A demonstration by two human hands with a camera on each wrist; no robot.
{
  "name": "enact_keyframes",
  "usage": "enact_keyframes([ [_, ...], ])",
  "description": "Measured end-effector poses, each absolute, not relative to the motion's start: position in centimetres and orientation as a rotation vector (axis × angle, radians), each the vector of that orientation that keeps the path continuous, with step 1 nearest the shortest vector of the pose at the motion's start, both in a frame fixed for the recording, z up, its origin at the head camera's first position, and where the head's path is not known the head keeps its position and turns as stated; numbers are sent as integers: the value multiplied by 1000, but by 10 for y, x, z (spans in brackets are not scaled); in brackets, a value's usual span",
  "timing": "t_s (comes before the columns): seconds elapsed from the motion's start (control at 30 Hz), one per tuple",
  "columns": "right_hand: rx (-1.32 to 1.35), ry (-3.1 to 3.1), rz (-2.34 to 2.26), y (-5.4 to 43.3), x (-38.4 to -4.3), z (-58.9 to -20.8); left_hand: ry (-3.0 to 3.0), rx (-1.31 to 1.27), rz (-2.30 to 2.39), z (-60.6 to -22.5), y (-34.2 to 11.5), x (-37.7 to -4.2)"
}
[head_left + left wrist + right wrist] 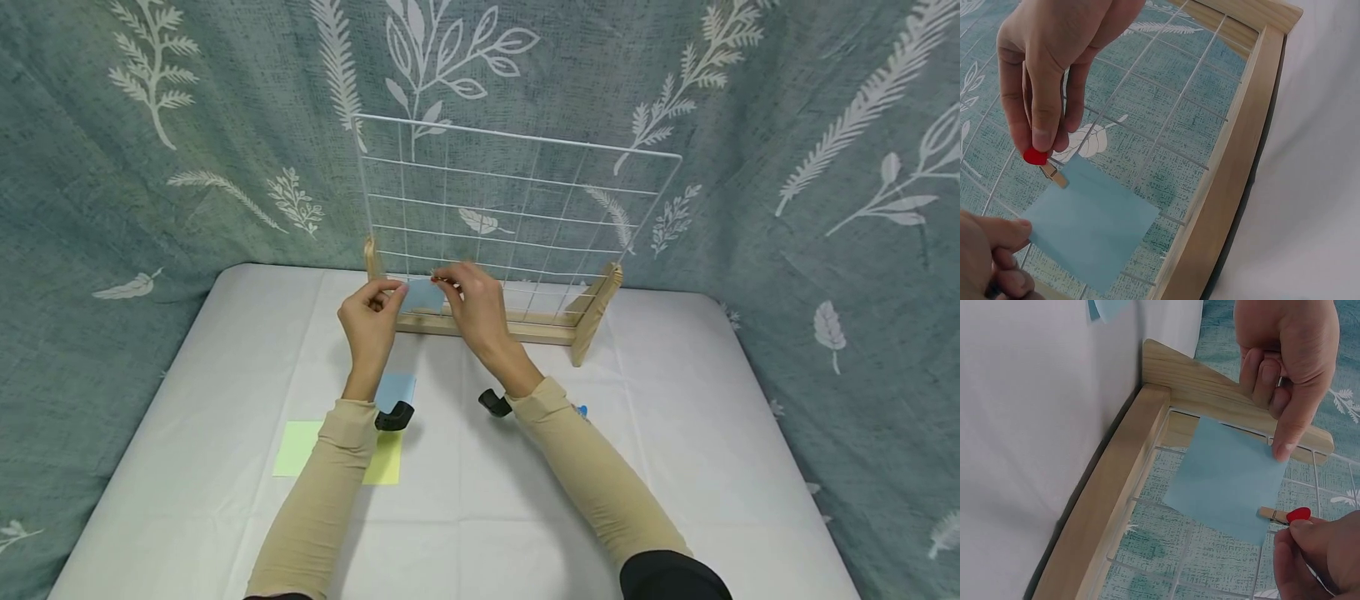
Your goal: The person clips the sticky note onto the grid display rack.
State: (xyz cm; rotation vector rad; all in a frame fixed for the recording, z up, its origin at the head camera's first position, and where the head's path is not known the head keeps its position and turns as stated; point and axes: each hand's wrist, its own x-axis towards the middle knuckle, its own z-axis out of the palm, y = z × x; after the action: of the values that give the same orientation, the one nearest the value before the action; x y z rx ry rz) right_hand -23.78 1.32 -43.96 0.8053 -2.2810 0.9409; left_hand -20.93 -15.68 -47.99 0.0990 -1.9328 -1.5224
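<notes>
A square of light blue paper (pixel 1091 225) lies against the white wire grid (pixel 517 175), low on its left side. My left hand (pixel 371 325) pinches one edge of the paper, thumb in front. In my right hand (pixel 480 312) is a small wooden clothespin (pixel 1272 515) with a red heart (pixel 1299 514) on it, pinched between thumb and finger. The clothespin's tip overlaps the paper's edge near a corner. Whether it also clasps a wire, I cannot tell.
A wooden stand (pixel 495 327) holds the grid upright at the table's back. Nearer lie more blue paper (pixel 395 390), a green sheet (pixel 296 447) and a yellow sheet (pixel 384 464). A small blue thing (pixel 582 410) shows beside the right sleeve. A patterned curtain (pixel 247 100) hangs behind.
</notes>
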Motion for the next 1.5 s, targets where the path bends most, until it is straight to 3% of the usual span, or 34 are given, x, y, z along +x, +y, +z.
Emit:
enact_keyframes([
  [0.53,751,-2339,1004,27,-224,-447,-1809,93,-1521,-480,-152,-211],
  [0.93,680,-2426,1100,58,-208,-453,-1749,62,-1545,-450,-142,-194],
  [1.5,622,-2525,1228,115,-174,-465,-1837,97,-1547,-464,-137,-198],
])
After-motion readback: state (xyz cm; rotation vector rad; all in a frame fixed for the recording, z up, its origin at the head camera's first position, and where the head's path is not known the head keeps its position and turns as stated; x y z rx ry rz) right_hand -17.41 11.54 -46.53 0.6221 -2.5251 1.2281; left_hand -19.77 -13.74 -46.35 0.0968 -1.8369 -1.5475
